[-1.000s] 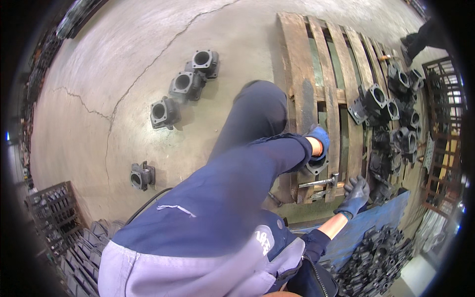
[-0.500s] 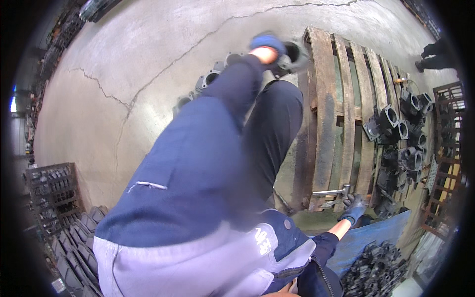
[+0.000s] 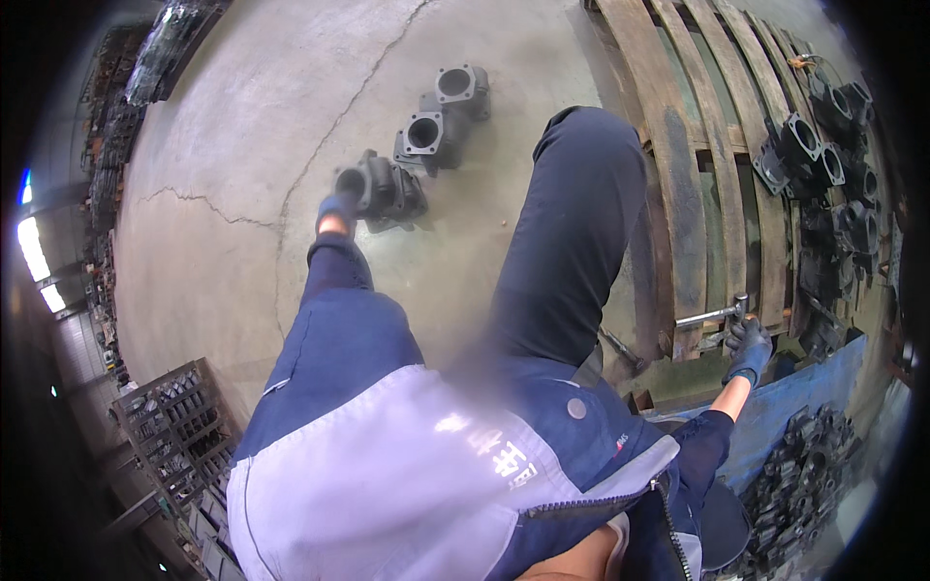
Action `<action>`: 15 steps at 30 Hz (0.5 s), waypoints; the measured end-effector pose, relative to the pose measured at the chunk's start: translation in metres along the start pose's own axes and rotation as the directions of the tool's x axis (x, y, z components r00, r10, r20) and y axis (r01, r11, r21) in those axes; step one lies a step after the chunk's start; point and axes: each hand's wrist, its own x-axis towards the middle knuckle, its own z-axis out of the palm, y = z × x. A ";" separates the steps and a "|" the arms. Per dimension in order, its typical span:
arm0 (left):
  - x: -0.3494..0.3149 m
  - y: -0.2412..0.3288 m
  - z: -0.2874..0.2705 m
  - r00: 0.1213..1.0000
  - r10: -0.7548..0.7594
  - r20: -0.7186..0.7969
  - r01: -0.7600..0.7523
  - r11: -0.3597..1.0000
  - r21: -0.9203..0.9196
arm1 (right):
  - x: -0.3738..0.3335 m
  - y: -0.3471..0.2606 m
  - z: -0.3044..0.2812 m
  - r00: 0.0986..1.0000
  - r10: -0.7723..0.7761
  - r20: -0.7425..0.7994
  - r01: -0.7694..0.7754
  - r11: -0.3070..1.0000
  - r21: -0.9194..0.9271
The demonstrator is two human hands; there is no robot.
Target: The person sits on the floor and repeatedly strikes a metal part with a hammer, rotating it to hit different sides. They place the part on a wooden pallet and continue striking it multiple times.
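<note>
My left hand (image 3: 339,206), in a blue glove and slightly blurred, is closed on the near side of a dark metal casting (image 3: 366,186) with a round bore. That casting stands on the floor at the near end of a slanting row. Beyond it are a casting with a square four-hole flange (image 3: 423,134) and another flanged casting (image 3: 455,85). My right hand (image 3: 748,349), also gloved, has its fingers apart at the pallet's near edge. Close to its fingertips lies a hammer (image 3: 712,316); whether they touch it I cannot tell.
The wooden pallet (image 3: 683,194) extends along the right, with several castings (image 3: 819,145) on its far side. A blue panel (image 3: 804,397) fronts a heap of dark parts (image 3: 804,474). Another tool (image 3: 620,351) lies by my knee. A metal rack (image 3: 179,426) stands at lower left.
My left hand has swung left, from beside the pallet to the near end of the row, with a casting still at it. The view has shifted; my right hand stays by the hammer.
</note>
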 end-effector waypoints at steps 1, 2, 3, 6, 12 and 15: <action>-0.004 -0.012 0.007 1.000 0.008 -0.010 -0.009 0.999 -0.035 | -0.003 0.000 0.005 1.000 -0.020 0.007 0.020 1.000 0.000; -0.002 -0.017 0.013 0.986 -0.166 0.006 0.163 0.957 -0.240 | -0.007 -0.001 0.009 0.999 -0.027 -0.021 0.027 1.000 -0.009; -0.001 -0.020 0.018 0.954 -0.285 0.091 0.289 0.797 -0.530 | -0.012 -0.001 0.016 0.995 -0.086 -0.050 0.084 0.996 -0.042; 0.019 -0.036 0.010 0.987 -0.137 0.080 0.158 0.878 -0.451 | -0.029 -0.013 0.024 0.982 -0.158 0.107 0.159 0.987 -0.003; 0.086 0.012 -0.076 0.977 0.027 -0.209 0.030 0.964 0.263 | -0.052 -0.135 -0.096 0.914 -0.392 -0.106 0.404 0.902 0.154; 0.072 0.155 -0.110 0.824 0.215 -0.524 -0.015 0.933 0.359 | -0.082 -0.181 -0.198 0.829 -0.475 -0.295 0.541 0.813 0.215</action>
